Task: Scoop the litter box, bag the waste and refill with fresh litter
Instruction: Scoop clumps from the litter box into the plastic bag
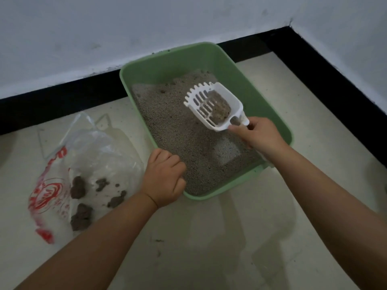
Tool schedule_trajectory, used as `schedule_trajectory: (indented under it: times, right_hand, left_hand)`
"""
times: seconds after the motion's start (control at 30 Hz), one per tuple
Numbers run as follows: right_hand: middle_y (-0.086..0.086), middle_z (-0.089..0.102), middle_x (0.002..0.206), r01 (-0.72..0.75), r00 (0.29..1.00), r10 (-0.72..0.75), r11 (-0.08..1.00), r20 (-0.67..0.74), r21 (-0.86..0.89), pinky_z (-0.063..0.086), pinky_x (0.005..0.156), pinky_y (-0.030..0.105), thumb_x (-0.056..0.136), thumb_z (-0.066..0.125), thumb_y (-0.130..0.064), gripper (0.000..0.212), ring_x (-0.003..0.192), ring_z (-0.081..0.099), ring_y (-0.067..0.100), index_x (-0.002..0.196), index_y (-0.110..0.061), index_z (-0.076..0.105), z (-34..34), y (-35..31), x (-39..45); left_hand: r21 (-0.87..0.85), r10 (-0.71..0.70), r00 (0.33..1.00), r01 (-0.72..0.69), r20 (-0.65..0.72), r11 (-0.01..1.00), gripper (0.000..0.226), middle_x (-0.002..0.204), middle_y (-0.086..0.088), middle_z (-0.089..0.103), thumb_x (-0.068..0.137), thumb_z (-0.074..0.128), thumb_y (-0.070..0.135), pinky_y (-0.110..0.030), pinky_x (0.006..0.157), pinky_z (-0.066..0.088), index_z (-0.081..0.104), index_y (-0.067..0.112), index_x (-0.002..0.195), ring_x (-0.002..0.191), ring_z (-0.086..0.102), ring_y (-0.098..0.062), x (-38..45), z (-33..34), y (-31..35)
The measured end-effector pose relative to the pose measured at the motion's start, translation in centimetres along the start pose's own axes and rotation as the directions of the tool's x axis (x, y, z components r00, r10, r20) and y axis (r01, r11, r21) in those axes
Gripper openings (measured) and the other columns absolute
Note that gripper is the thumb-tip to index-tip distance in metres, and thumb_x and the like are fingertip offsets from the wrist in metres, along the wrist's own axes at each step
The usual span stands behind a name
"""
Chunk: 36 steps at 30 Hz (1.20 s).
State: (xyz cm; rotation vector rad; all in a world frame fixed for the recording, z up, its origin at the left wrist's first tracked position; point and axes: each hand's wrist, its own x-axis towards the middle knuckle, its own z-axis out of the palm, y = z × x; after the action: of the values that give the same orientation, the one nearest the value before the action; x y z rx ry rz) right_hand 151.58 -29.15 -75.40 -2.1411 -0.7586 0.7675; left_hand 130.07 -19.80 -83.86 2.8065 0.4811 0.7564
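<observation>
Green plastic forms the litter box (pixel 261 97), which is set on a pale floor (pixel 209 237) in the corner of a room, its far end close to a black skirting board (pixel 62 101) beneath a white wall (pixel 125 28). Grey litter (pixel 178 126) is spread across its bottom, with a bare patch showing near the front right. A white slotted scoop (pixel 213 105) is held above the litter, a small load of clumped litter lying in it. Its handle is gripped by the right hand (pixel 261 135), fingers closed around it. The left hand (pixel 165 178) is curled over the near left rim of the box. Just beside the box, to the left, a clear plastic bag (pixel 83 168) with red print is laid on the floor, and several dark clumps (pixel 81 214) are seen inside it.
</observation>
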Motion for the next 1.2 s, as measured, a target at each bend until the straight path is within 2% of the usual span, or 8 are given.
schedule_trajectory:
  times: [0.07, 0.2, 0.37, 0.53, 0.77, 0.97, 1.07, 1.2]
  right_hand:
    - [0.001, 0.043, 0.053, -0.021, 0.999, 0.018, 0.996, -0.034, -0.084, 0.031, 0.037, 0.013, 0.083, 0.068, -0.025, 0.021, 0.042, 0.039, 0.006, 0.084, -0.004, 0.064, -0.1, 0.1, -0.6]
    - [0.006, 0.052, 0.065, 0.026, 0.999, -0.03, 0.96, -0.012, -0.28, 0.029, 0.048, 0.026, 0.082, 0.069, -0.023, 0.024, 0.054, 0.042, 0.014, 0.092, -0.001, 0.066, 0.4, 0.5, -1.5]
    - [-0.008, 0.045, 0.058, 0.049, 0.994, -0.074, 0.963, -0.083, -0.266, 0.026, 0.045, 0.013, 0.082, 0.069, -0.022, 0.02, 0.052, 0.038, 0.004, 0.095, -0.007, 0.067, 0.9, 0.8, -2.8]
    - [0.009, 0.053, 0.071, 0.047, 0.995, -0.074, 0.947, -0.072, -0.318, 0.027, 0.047, 0.02, 0.082, 0.068, -0.02, 0.024, 0.061, 0.046, 0.016, 0.09, 0.003, 0.066, 0.9, 1.3, -3.7]
    - [0.01, 0.054, 0.073, 0.043, 0.998, -0.054, 0.953, -0.03, -0.301, 0.027, 0.049, 0.024, 0.082, 0.068, -0.018, 0.025, 0.066, 0.046, 0.017, 0.093, 0.004, 0.066, 0.3, 1.2, -4.8]
    - [0.011, 0.052, 0.073, 0.047, 0.999, -0.038, 0.953, 0.034, -0.3, 0.028, 0.053, 0.028, 0.082, 0.067, -0.017, 0.024, 0.059, 0.043, 0.016, 0.097, 0.002, 0.066, 0.5, -0.1, -5.5]
    - [0.011, 0.054, 0.076, 0.088, 0.993, -0.062, 0.955, 0.098, -0.283, 0.03, 0.056, 0.028, 0.083, 0.066, -0.017, 0.024, 0.065, 0.047, 0.018, 0.099, 0.001, 0.066, 1.7, -1.7, -5.8]
    - [0.015, 0.051, 0.074, 0.177, 0.958, -0.115, 0.958, 0.262, -0.227, 0.036, 0.061, 0.029, 0.084, 0.062, -0.013, 0.028, 0.064, 0.046, 0.022, 0.098, 0.011, 0.062, 5.0, -4.1, -6.6]
  left_hand:
    - [0.024, 0.01, 1.0, -0.01, -0.001, 1.0, 0.022, 0.055, -0.009, 0.042, 0.069, 0.037, 0.02, -0.031, 0.069, 0.026, 0.046, 0.007, 0.053, 0.064, 0.027, -0.02, 0.1, -0.1, 0.1]
    - [0.045, 0.005, 1.0, -0.006, 0.009, 0.999, 0.022, 0.055, -0.009, 0.042, 0.068, 0.037, 0.02, -0.032, 0.068, 0.026, 0.047, 0.007, 0.053, 0.064, 0.027, -0.021, 0.1, -0.3, 0.1]
    - [0.068, 0.006, 0.999, -0.008, 0.037, 0.998, 0.022, 0.055, -0.008, 0.042, 0.069, 0.037, 0.021, -0.031, 0.068, 0.024, 0.045, 0.007, 0.054, 0.064, 0.025, -0.02, 0.1, -0.3, 0.1]
    - [0.088, 0.008, 0.996, -0.015, 0.087, 0.996, 0.022, 0.054, -0.007, 0.044, 0.068, 0.037, 0.022, -0.032, 0.068, 0.024, 0.047, 0.009, 0.054, 0.065, 0.026, -0.02, 0.2, -0.8, 0.2]
    - [0.107, -0.029, 0.985, 0.011, 0.169, 0.994, 0.024, 0.055, -0.008, 0.046, 0.068, 0.037, 0.023, -0.033, 0.07, 0.026, 0.049, 0.008, 0.054, 0.066, 0.028, -0.019, 0.4, -1.4, 0.6]
    - [0.131, 0.089, 0.965, -0.124, 0.245, 0.984, 0.028, 0.065, -0.009, 0.052, 0.081, 0.04, 0.027, -0.034, 0.069, 0.029, 0.054, 0.009, 0.065, 0.071, 0.033, -0.022, 0.4, -2.5, -0.7]
    - [0.14, -0.022, 0.969, -0.013, 0.246, 0.99, 0.025, 0.082, -0.013, 0.059, 0.083, 0.041, 0.027, -0.035, 0.072, 0.042, 0.056, 0.008, 0.081, 0.078, 0.049, -0.028, -0.7, -5.1, -2.2]
    - [0.274, -0.33, 0.921, 0.269, 0.209, 0.924, 0.041, 0.098, -0.018, 0.062, 0.075, 0.04, 0.028, -0.041, 0.081, 0.044, 0.064, 0.001, 0.094, 0.092, 0.054, -0.033, -4.7, -9.8, -4.6]
